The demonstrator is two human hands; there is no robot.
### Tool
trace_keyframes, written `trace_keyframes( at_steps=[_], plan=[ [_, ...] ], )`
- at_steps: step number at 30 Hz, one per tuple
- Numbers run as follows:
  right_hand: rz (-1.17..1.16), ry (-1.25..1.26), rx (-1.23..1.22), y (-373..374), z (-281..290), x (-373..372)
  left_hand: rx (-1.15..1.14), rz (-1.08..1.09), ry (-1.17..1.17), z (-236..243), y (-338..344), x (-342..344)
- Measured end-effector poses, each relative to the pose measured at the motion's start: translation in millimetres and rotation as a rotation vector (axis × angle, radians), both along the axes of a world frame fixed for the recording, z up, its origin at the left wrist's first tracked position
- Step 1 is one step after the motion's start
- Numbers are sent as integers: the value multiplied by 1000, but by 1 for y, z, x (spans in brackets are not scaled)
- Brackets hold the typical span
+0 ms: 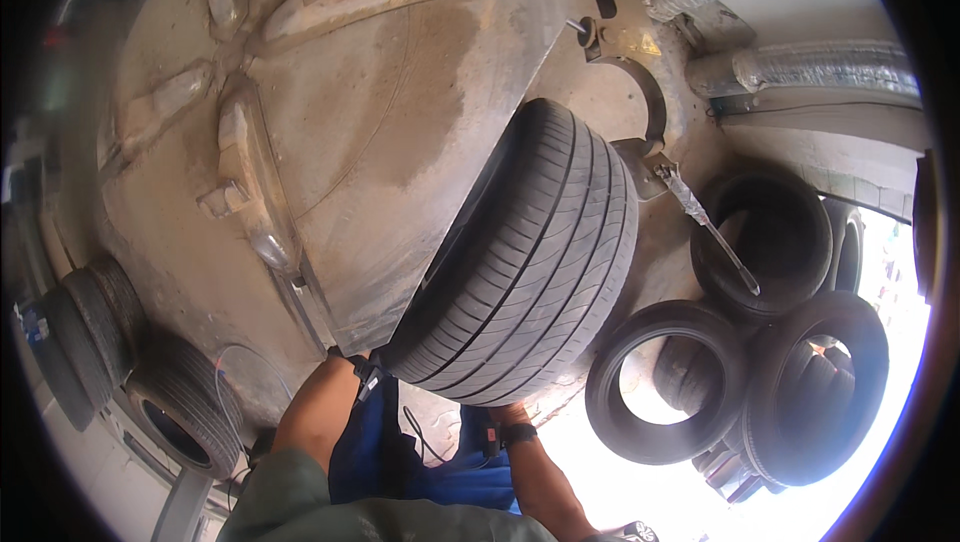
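A large black car tyre (530, 272) stands tilted in front of me, tread facing right and towards me. Its left side is partly covered by a worn metal machine plate (400, 142). My right hand (511, 411) is at the tyre's lower near edge, its wrist in a dark band; the tyre hides its fingers. On the other side my left hand (350, 353) reaches to the tyre's lower left edge, beside the plate's corner. Its fingers are hidden too, so I cannot tell how either hand is closed.
Metal clamps (262, 177) sit on the plate. Right of the tyre are a curved metal arm (648, 92) and a handle (705, 222) sticking out. Loose tyres (668, 447) are piled at the right; more tyres (185, 392) stand at the left. Silver-wrapped pipes (800, 67) run along the wall.
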State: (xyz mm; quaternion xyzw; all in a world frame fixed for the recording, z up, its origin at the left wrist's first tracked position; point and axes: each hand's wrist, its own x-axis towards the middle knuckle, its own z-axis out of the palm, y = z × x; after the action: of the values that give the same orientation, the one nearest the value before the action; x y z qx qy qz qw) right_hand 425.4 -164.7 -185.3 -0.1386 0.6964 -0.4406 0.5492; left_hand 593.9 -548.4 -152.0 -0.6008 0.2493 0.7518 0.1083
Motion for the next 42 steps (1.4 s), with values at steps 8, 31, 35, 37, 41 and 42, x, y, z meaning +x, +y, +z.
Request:
trace_keyframes(
  at_steps=[8,31,35,37,41,42],
  plan=[
    [-631,-492,96,-169,204,-98,147,62,121,105,-19,-62],
    [-1125,101,-338,-114,204,-545,-1747,-1319,-20,199,-8,-318],
    [-919,290,-220,-152,203,-557,-1765,-1333,-5,196,-7,-332],
    [-977,288,-363,-182,212,-540,-1813,-1309,-5,195,-8,-337],
    [-782,363,-460,-251,239,-519,-1823,-1326,10,193,-16,-338],
    [-740,453,-396,-271,250,-515,-1830,-1331,5,192,-19,-338]
  ],
)
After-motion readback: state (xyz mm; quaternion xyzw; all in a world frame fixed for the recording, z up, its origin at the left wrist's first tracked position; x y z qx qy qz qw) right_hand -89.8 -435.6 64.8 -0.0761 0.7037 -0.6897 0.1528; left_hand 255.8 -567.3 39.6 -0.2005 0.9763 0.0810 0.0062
